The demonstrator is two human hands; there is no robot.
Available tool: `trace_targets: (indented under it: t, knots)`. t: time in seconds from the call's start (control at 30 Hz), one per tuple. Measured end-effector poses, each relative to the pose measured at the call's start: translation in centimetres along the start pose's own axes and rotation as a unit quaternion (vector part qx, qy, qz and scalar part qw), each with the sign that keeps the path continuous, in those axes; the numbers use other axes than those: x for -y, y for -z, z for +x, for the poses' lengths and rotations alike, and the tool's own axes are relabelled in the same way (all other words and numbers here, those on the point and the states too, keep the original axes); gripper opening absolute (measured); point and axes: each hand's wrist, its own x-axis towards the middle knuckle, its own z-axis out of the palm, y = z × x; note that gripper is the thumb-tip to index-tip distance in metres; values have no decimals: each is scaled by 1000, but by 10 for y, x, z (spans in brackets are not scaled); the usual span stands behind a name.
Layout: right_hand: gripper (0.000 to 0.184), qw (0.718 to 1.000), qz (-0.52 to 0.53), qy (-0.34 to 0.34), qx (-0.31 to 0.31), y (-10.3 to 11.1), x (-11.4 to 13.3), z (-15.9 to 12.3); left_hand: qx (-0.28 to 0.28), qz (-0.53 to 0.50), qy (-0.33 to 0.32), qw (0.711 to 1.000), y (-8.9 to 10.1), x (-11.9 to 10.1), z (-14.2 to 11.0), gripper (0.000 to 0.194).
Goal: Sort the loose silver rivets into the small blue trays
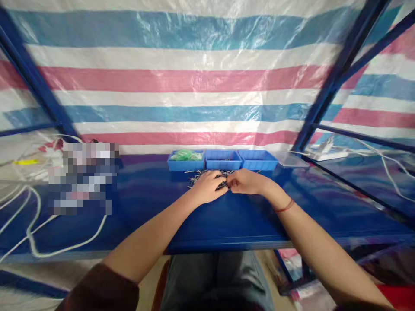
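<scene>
A loose heap of small dark metal pieces lies on the blue table, just in front of three blue bins. My left hand rests palm down on the heap with its fingers curled over the pieces. My right hand sits beside it, fingers pinched together at the heap's right edge; what they hold is too small to make out. The two hands touch at the fingertips. A red string circles my right wrist.
Three blue bins stand in a row at the back: the left bin holds green items, the middle bin and right bin look nearly bare. A clear lid lies to their right. White cables loop across the left. Striped tarpaulin walls the back.
</scene>
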Motion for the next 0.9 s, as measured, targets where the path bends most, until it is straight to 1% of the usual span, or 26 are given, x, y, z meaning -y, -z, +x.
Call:
trace_targets:
  t: [0.27, 0.37, 0.5, 0.57, 0.63, 0.73, 0.83, 0.9]
  knots:
    - [12, 995, -23, 29, -94, -13, 0, 10, -6, -8, 57, 998, 0, 3, 3, 28]
    - [14, 994, -7, 44, -98, -13, 1, 8, 0, -1, 59, 998, 1, 3, 4, 26]
    - [18, 994, -6, 28, -102, -12, 2, 7, 4, 0, 52, 999, 1, 2, 4, 25]
    - [17, 994, -2, 21, -110, -13, 2, 8, 1, -7, 53, 999, 1, 3, 4, 23]
    - [14, 992, 14, 28, -124, -12, 1, 8, -6, -19, 53, 998, 1, 3, 4, 23]
    - [12, 980, 59, 55, -180, -10, 0, 8, -27, -41, 54, 997, 1, 5, 5, 22]
    - [11, 959, 123, 74, -244, -8, 0, 9, -59, -66, 57, 994, 3, 5, 7, 19]
    - [12, 943, 177, 80, -271, -8, 0, 10, -81, -81, 61, 992, 4, 4, 8, 20]
